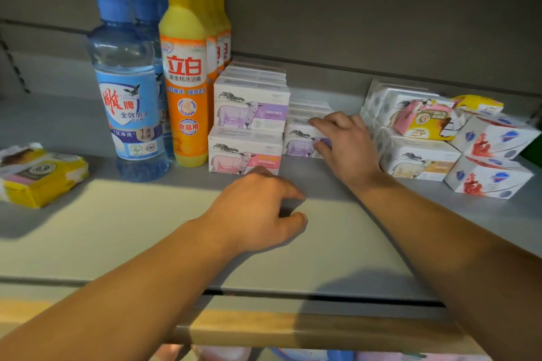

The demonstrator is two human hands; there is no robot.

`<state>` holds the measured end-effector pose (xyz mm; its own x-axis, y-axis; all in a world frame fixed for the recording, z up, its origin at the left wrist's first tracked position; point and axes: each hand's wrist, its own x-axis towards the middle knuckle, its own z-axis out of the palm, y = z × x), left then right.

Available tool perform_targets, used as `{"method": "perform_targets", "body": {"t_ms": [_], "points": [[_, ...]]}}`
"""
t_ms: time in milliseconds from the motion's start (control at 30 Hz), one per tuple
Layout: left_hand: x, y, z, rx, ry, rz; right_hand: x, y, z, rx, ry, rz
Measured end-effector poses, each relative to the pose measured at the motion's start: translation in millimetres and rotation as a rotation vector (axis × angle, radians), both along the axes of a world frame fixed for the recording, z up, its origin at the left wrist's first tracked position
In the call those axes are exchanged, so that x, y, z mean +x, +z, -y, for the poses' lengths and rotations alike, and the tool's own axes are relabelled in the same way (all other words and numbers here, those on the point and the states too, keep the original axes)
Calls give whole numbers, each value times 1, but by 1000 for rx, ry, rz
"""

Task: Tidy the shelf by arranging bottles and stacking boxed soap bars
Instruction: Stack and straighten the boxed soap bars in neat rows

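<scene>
A row of clear blue bottles (129,91) and a row of yellow-orange dish soap bottles (184,88) stand upright at the back left of the shelf. Beside them two white sheep-printed soap boxes are stacked, the purple one (252,108) on the pink one (243,152). My right hand (343,141) grips another purple sheep box (299,141) that sits on the shelf just right of that stack, fingers over its top and thumb on its front. My left hand (258,211) hovers with loosely curled fingers over the shelf in front of the stack and holds nothing.
More sheep boxes (416,158), red-and-blue shield-printed soap boxes (492,155) and a pink-yellow wrapped bar (422,120) are piled loosely at the right. A yellow wrapped pack (38,176) lies at the far left. The grey shelf board (146,228) ends in a wooden front edge (264,328).
</scene>
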<state>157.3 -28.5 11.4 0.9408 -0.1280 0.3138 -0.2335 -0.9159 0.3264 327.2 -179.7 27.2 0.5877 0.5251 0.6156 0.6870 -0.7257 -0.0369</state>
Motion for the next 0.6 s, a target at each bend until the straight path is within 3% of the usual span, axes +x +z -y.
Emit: {"method": "perform_targets", "body": {"t_ms": [433, 600], "points": [[-4, 5, 3, -25, 21, -20, -10, 9, 2, -59, -7, -99], [-5, 14, 9, -14, 4, -64, -29, 24, 31, 61, -7, -159]]}}
